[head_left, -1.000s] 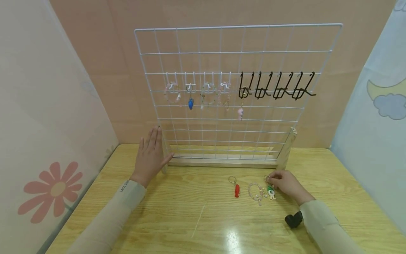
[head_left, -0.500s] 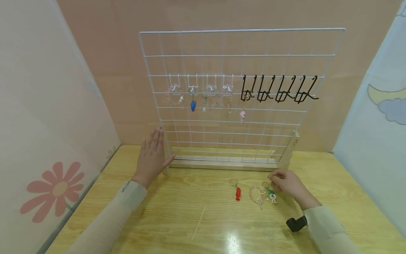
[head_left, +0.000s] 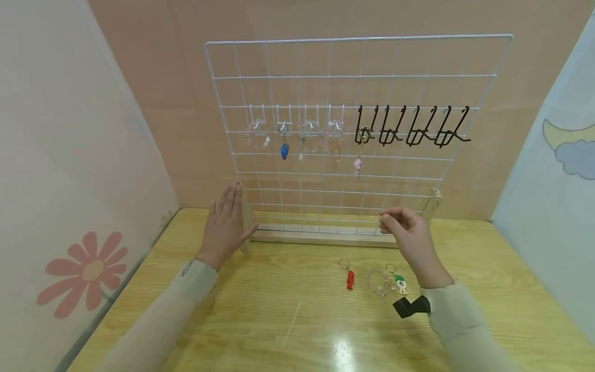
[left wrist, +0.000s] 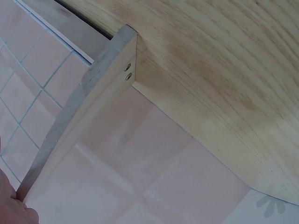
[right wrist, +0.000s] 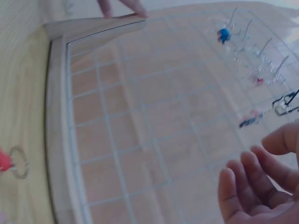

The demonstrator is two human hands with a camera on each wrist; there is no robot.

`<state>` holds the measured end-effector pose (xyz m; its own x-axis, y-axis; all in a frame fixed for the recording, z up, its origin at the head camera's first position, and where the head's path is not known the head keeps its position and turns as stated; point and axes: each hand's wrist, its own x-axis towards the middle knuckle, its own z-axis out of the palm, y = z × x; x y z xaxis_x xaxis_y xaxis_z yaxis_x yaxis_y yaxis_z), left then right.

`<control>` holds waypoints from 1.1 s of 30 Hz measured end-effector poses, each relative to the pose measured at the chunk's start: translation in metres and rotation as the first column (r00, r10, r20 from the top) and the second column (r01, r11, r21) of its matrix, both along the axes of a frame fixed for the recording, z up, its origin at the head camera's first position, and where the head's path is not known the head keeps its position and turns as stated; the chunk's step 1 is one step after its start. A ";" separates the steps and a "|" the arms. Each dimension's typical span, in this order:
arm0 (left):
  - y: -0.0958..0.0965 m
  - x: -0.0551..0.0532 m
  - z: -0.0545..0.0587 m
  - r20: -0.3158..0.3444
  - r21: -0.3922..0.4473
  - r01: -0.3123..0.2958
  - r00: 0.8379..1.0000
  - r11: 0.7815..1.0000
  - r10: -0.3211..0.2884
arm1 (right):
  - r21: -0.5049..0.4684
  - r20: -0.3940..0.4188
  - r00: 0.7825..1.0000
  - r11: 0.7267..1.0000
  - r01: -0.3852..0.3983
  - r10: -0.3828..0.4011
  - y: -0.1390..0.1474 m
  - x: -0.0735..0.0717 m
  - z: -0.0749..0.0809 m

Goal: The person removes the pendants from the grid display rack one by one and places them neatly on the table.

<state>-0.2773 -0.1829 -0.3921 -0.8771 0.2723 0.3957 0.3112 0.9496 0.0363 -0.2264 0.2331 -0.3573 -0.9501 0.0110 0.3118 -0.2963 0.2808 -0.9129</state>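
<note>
My left hand (head_left: 224,227) rests with straight fingers against the wooden side support (left wrist: 93,98) of a white wire grid rack, its thumb spread across the front. Raised before the lower right of the grid is my right hand (head_left: 411,237), its fingers loosely bent; the right wrist view shows a gap between thumb and fingertips and nothing in it. On the table below lie a keychain with a red charm (head_left: 350,280), a pale beaded bracelet (head_left: 369,283) and a keychain with a green and white charm (head_left: 401,284).
White hooks on the grid carry beaded bracelets and a blue-charm keychain (head_left: 284,151). A keychain with a pink charm (head_left: 357,165) hangs from the leftmost of several black hooks (head_left: 417,137). A wooden bar (head_left: 321,238) runs along the rack's base. Walls flank the table.
My right hand has left the ring of the green and white keychain and risen toward the grid. That keychain stays on the table. My left hand keeps its place on the support.
</note>
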 end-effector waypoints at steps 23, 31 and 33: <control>0.000 -0.001 -0.005 -0.027 -0.013 -0.001 1.000 1.000 0.001 | -0.207 -0.202 0.968 0.973 0.103 -0.146 -0.054 -0.033 0.071; -0.001 -0.001 -0.006 -0.037 -0.010 0.002 0.999 1.000 -0.002 | -0.207 -0.195 0.959 0.964 0.167 -0.208 -0.064 -0.049 0.080; -0.001 -0.001 -0.007 -0.041 -0.008 0.005 0.999 1.000 -0.005 | -0.207 -0.197 0.956 0.962 0.177 -0.218 -0.065 -0.053 0.082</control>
<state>-0.2788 -0.1840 -0.3991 -0.8587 0.2801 0.4292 0.3171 0.9482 0.0157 -0.2793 0.1677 -0.2757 -0.8330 0.2689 0.4835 -0.4476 0.1860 -0.8747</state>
